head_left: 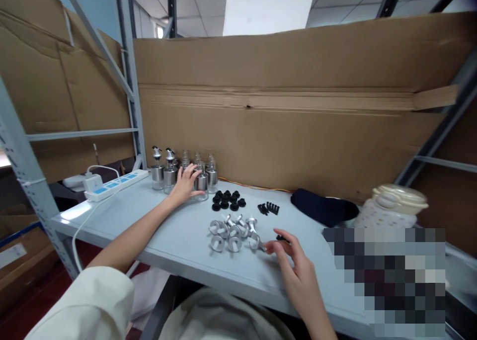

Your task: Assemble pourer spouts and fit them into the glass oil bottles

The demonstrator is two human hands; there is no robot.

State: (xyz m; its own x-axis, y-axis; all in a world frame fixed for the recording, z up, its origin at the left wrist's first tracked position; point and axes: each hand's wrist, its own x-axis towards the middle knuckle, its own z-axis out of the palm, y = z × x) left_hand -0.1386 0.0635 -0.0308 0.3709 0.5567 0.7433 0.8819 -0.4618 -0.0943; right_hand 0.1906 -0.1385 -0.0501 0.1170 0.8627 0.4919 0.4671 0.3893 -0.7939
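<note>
My left hand (185,185) is at the row of glass bottles with steel sleeves, its fingers spread and its thumb in front of the nearest bottle (201,182). No firm grip shows there. Two bottles at the left end bear silver-and-black pourer tops (170,154). At the table's front, my right hand (298,268) has its fingertips on the stem of a silver stemmed cap (255,241), at the right edge of a cluster of like silver caps (234,243). A small black piece (282,238) lies partly hidden behind the right fingers.
Black round stoppers (225,200) lie in a group behind the silver caps, with small black comb-like pieces (269,208) to their right. A dark cloth (323,208) and a lidded jar (389,208) stand at the right. A power strip (116,185) lies at the left edge; cardboard (283,146) walls the back.
</note>
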